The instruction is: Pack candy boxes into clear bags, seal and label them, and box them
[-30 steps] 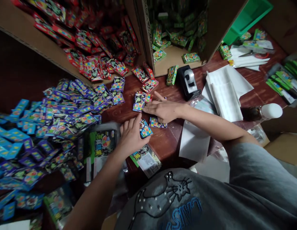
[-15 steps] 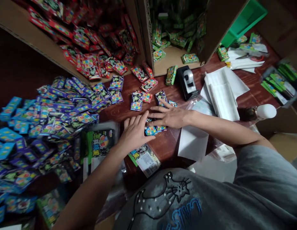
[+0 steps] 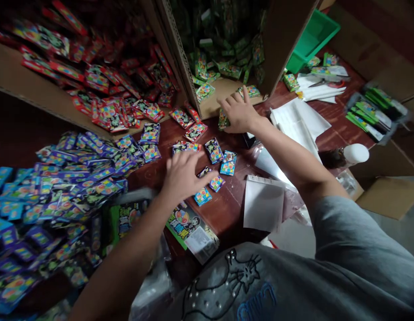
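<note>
My left hand (image 3: 184, 174) hovers low over the table with its fingers extended and thumb apart. Just beyond its fingertips are a red candy packet (image 3: 186, 145) and a partly covered purple one. Under and beside its thumb lie a small purple packet (image 3: 216, 183) and a blue packet (image 3: 202, 196). Farther off, my right hand (image 3: 239, 112) reaches toward the carton's front, fingers spread. A green packet (image 3: 223, 119) shows under its fingers; whether they touch it is unclear. Another purple packet (image 3: 214, 150) and a blue packet (image 3: 228, 162) lie between my hands.
Cartons hold red packets (image 3: 109, 113) and green packets (image 3: 230, 69). Purple packets (image 3: 83, 165) and blue packets (image 3: 13, 194) are heaped at left. A tape dispenser (image 3: 249, 141) is mostly hidden by my right arm. At right are white sheets (image 3: 290, 120) and a white-capped bottle (image 3: 355, 154).
My right hand has moved from the small packets up to the green packet by the carton. My left hand has drawn slightly left, uncovering packets. The view has shifted a little.
</note>
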The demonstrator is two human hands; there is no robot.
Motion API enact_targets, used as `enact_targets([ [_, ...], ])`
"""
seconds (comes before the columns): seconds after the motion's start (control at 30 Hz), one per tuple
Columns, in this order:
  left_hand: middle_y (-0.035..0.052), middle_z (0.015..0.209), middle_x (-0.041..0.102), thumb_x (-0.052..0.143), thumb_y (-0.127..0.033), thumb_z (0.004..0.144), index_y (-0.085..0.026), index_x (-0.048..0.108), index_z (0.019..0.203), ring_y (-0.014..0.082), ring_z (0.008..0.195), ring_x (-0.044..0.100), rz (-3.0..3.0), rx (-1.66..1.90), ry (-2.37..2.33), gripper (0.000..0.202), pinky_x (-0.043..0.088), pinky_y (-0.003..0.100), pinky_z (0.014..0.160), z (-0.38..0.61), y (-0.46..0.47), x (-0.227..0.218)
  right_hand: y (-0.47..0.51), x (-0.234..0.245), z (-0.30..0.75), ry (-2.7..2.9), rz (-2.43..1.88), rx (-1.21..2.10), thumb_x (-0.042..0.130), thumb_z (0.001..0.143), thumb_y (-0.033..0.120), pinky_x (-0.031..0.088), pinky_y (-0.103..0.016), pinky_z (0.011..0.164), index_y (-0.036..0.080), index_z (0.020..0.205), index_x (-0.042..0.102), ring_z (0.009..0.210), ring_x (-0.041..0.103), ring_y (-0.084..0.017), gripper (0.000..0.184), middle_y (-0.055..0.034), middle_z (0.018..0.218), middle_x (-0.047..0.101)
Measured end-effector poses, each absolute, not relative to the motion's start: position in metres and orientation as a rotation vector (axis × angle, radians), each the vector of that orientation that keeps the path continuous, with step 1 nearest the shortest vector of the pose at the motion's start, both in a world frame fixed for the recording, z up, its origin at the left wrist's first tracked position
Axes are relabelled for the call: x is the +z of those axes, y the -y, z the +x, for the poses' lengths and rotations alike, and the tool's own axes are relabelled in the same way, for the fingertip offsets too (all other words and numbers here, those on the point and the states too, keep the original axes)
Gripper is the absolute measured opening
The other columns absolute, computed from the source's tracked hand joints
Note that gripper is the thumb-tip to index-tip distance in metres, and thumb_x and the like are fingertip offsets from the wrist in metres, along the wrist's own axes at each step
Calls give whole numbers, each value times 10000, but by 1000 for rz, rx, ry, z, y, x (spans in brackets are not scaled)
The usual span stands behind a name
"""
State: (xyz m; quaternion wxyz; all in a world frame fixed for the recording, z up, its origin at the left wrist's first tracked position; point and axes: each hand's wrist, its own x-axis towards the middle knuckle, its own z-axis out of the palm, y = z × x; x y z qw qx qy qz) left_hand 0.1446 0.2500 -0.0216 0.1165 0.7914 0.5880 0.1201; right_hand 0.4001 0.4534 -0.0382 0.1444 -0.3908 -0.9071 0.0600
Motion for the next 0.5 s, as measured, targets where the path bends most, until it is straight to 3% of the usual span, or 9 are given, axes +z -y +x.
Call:
enact_targets([
  [0.1, 260, 1451, 631, 636, -657, 926, -126, 594, 1459, 501, 1415, 482, 2261, 338, -2034, 753, 378, 656, 1144, 141, -289, -19, -428, -20, 407, 2575, -1085, 286, 783, 841, 565, 27, -924, 1213, 83, 1632, 339, 1509, 368, -569, 1028, -260, 1548, 493],
  [0.23, 304, 1391, 652, 755, -589, 784, -65, 566, 1466, 552, 1355, 520, 2155, 137, -2139, 880, 386, 693, 1116, 140, -322, -26, -372, 4, 418, 2461, -939, 649, 787, 832, 625, 203, -776, 1295, 112, 1639, 350, 1518, 402, -495, 1051, -260, 1598, 472],
  [0.37, 274, 1429, 621, 736, -525, 799, -89, 478, 1563, 518, 1338, 565, 2111, 248, -2117, 916, 370, 689, 1155, 135, -324, -21, -310, 2, 427, 1944, -893, 1497, 699, 859, 615, 434, -585, 1256, 164, 1481, 523, 1414, 591, -351, 788, -192, 1536, 607],
  [0.43, 235, 1506, 573, 704, -500, 847, -151, 443, 1606, 489, 1405, 531, 2156, 386, -2058, 875, 347, 669, 1197, 134, -317, -9, -287, -2, 431, 1515, -944, 1979, 551, 925, 627, 540, -525, 1165, 168, 1325, 601, 1261, 713, -300, 611, -181, 1376, 721],
  [0.5, 197, 1565, 529, 694, -473, 875, -201, 455, 1604, 465, 1465, 484, 2251, 489, -1963, 814, 330, 643, 1230, 138, -301, 6, -272, -4, 436, 1158, -979, 2296, 410, 968, 651, 631, -462, 1016, 171, 1183, 637, 1094, 784, -279, 572, -181, 1199, 788],
])
